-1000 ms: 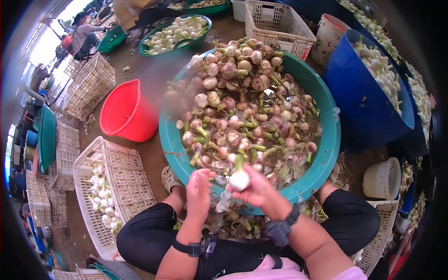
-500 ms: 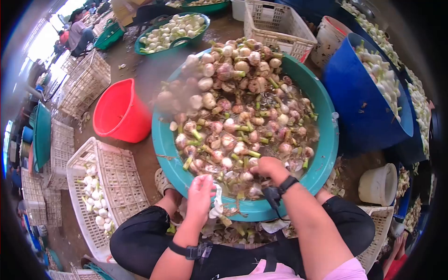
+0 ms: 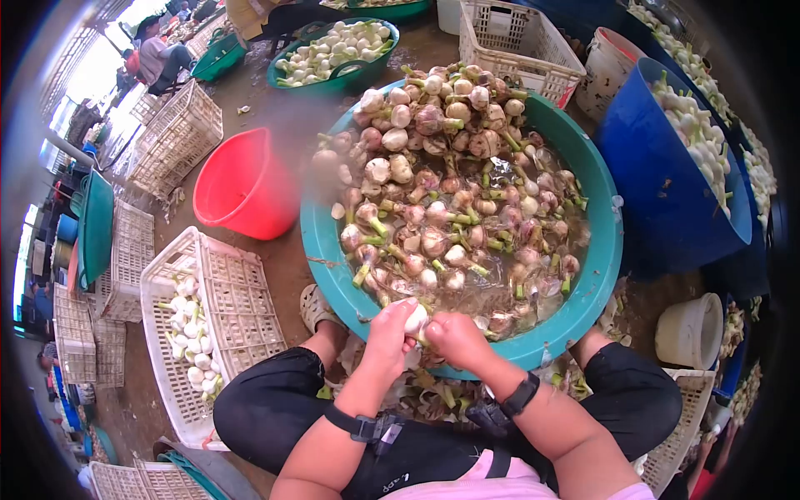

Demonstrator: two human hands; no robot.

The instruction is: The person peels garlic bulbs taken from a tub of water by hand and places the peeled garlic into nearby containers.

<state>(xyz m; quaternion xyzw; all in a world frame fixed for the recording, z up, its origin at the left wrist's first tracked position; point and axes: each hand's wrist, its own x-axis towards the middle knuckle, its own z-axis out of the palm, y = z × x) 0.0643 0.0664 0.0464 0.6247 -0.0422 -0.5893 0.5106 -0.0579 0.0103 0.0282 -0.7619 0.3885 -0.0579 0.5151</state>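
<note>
A pale, peeled-looking garlic bulb (image 3: pixel 416 320) is gripped by my left hand (image 3: pixel 385 335) over the near rim of a big teal tub (image 3: pixel 612 242). Close against it, my right hand (image 3: pixel 458 340) is closed at the bulb's stem end; the fingertips are partly hidden, so I cannot tell whether they pinch stem or skin. Inside the tub, unpeeled garlic bulbs (image 3: pixel 433 242) with short green stems lie in brownish water, heaped at the far side. Garlic peelings (image 3: pixel 429 392) lie below the near rim, between my legs.
To the left, a white plastic crate (image 3: pixel 171 412) holds clean garlic bulbs (image 3: pixel 190 329), with a red bucket (image 3: pixel 237 196) beyond. A blue bin (image 3: pixel 642 167) of garlic and a white bucket (image 3: pixel 690 329) stand at right. A green basin (image 3: pixel 333 83) of bulbs sits farther back.
My right hand has come out of the tub toward my left hand. A garlic bulb now shows between them, and the white strip hanging by my left hand is gone from view.
</note>
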